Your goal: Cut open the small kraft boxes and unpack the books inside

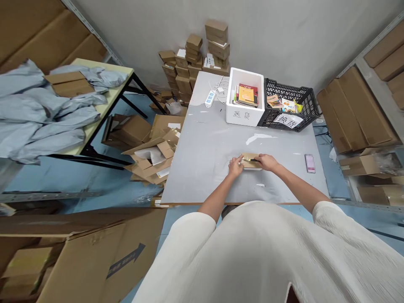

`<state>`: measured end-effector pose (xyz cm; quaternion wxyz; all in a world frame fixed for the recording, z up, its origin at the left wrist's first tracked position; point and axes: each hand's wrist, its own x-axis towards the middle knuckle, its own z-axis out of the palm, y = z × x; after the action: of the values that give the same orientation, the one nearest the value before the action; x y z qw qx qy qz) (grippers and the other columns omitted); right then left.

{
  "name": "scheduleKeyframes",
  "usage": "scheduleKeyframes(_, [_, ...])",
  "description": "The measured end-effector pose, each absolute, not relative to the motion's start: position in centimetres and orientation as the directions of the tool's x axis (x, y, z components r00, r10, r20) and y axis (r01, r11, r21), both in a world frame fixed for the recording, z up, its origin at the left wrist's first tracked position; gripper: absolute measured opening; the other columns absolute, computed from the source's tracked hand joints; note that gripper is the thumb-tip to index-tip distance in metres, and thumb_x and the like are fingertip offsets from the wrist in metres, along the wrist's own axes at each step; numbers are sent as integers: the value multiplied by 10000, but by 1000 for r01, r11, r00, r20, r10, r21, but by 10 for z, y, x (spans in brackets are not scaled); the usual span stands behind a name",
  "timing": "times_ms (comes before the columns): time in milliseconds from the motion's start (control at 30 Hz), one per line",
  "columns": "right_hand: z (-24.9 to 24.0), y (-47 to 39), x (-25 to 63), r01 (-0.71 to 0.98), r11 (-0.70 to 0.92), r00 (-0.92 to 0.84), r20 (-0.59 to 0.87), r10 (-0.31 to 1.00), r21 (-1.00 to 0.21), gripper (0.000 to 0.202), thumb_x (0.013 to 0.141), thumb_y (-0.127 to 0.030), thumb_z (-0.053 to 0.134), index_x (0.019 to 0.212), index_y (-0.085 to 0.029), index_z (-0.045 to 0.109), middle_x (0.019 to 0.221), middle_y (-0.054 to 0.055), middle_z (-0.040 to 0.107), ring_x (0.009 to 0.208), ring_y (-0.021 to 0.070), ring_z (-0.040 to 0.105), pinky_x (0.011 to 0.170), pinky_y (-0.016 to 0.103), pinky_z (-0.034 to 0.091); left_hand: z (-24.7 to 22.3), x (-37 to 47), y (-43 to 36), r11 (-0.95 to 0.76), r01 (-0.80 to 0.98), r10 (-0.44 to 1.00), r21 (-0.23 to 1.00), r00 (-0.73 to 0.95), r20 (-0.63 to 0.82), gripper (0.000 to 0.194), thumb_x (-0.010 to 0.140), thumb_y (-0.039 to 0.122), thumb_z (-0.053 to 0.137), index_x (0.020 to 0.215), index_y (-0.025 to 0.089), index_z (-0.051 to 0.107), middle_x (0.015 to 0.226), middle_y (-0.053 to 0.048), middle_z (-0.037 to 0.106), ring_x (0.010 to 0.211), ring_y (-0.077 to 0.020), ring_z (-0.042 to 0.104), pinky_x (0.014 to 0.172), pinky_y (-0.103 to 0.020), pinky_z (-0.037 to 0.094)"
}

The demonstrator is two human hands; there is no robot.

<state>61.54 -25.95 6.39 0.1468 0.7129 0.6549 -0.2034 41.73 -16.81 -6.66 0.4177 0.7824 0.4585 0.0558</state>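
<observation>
A small brown cardboard box (251,162) lies flat on the grey table in front of me, with shiny tape across its top. My left hand (236,166) grips the box at its left end, fingers at the edge. From the right, my right hand (267,162) is closed around a dark, slim box cutter (253,160), which points left along the top of the box. Its blade is too small to make out clearly.
A white foam box (245,113) holding books stands at the table's back, beside a black plastic crate (292,109) with more books. A phone (309,163) lies at right, a power strip (210,98) back left. Cardboard boxes (151,155) crowd the floor at left.
</observation>
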Motion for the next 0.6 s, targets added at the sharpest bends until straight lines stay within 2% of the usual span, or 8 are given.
scheduleKeyframes(67, [67, -261, 619, 994, -98, 64, -493, 868, -43, 374, 1149, -354, 452, 1386, -273, 728, 1272, 115, 741, 1112, 266, 706, 796, 309, 448, -62, 417, -170, -257, 694, 765, 672, 571, -298, 604, 1005, 340, 644, 1603, 395, 587, 1355, -90, 638, 1310, -320, 575, 1140, -442, 476])
scheduleKeyframes(167, [71, -265, 627, 994, -112, 97, -518, 850, 3, 377, 1148, -349, 445, 1343, -259, 755, 1268, 130, 742, 1099, 272, 712, 808, 320, 451, -55, 414, -172, -386, 683, 743, 620, 628, -230, 603, 1005, 306, 620, 1602, 365, 575, 1573, -111, 557, 1435, -345, 500, 1178, -486, 434])
scheduleKeyframes(267, [73, -273, 637, 991, -131, 127, -546, 828, 33, 387, 1136, -335, 449, 1349, -265, 765, 1278, 135, 740, 1107, 286, 711, 817, 338, 463, -48, 412, -172, -601, 556, 612, 574, 782, -117, 628, 1004, 165, 525, 1609, 331, 553, 1747, -90, 444, 1608, -311, 351, 1267, -511, 325])
scheduleKeyframes(333, [74, -279, 645, 989, -146, 138, -547, 825, 30, 392, 1133, -342, 455, 1374, -282, 758, 1281, 130, 740, 1118, 291, 711, 822, 342, 471, -46, 411, -171, -680, 481, 518, 553, 849, -101, 671, 1001, 89, 447, 1627, 317, 528, 1765, -78, 449, 1655, -266, 308, 1310, -519, 251])
scheduleKeyframes(433, [76, -287, 658, 986, -162, 158, -545, 823, 41, 388, 1129, -335, 463, 1369, -273, 762, 1275, 145, 743, 1133, 302, 712, 837, 350, 481, -44, 412, -169, -695, 488, 494, 527, 858, -143, 692, 1012, 77, 405, 1653, 321, 495, 1764, -85, 465, 1667, -263, 317, 1327, -574, 203])
scheduleKeyframes(600, [79, -300, 682, 981, -183, 184, -569, 801, 61, 371, 1112, -299, 474, 1299, -242, 789, 1271, 168, 746, 1142, 315, 712, 842, 362, 489, -41, 415, -170, -677, 542, 524, 497, 830, -191, 777, 992, 83, 445, 1712, 372, 409, 1777, -79, 451, 1686, -296, 292, 1339, -651, 154])
